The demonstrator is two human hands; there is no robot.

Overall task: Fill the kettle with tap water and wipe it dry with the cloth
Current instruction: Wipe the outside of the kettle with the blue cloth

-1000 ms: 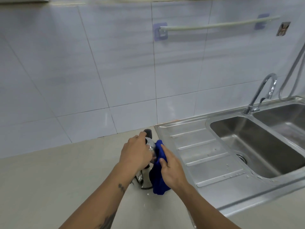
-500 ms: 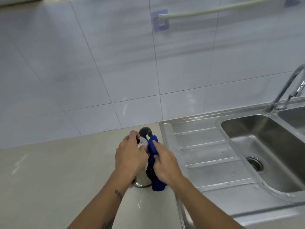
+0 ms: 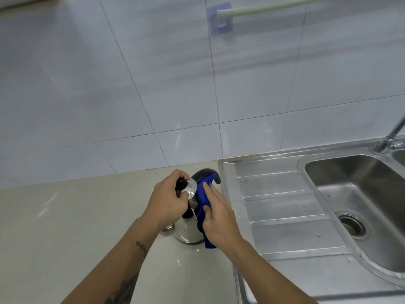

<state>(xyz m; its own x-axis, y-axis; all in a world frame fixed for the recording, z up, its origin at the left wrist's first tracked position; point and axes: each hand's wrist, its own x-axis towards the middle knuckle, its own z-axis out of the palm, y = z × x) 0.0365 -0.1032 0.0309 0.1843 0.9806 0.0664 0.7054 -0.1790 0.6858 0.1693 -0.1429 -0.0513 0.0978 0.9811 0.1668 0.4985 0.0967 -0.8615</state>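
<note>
A shiny steel kettle (image 3: 190,233) with black handle and knob stands upright on the beige counter (image 3: 65,227), just left of the sink's draining board. My left hand (image 3: 168,200) is closed over its lid knob and top. My right hand (image 3: 219,216) presses a blue cloth (image 3: 202,195) against the kettle's right side, up by the handle; the cloth hangs down to the counter. Much of the kettle is hidden behind both hands.
A steel sink unit (image 3: 285,216) with a ribbed draining board and a basin with a drain (image 3: 351,226) lies to the right. The tap (image 3: 392,137) rises at the far right edge. A tiled wall carries a towel rail (image 3: 263,7).
The view has shifted left and closer, pushing the tap toward the right edge. My right hand has slid the cloth higher on the kettle, up to the handle. My left hand stays on top.
</note>
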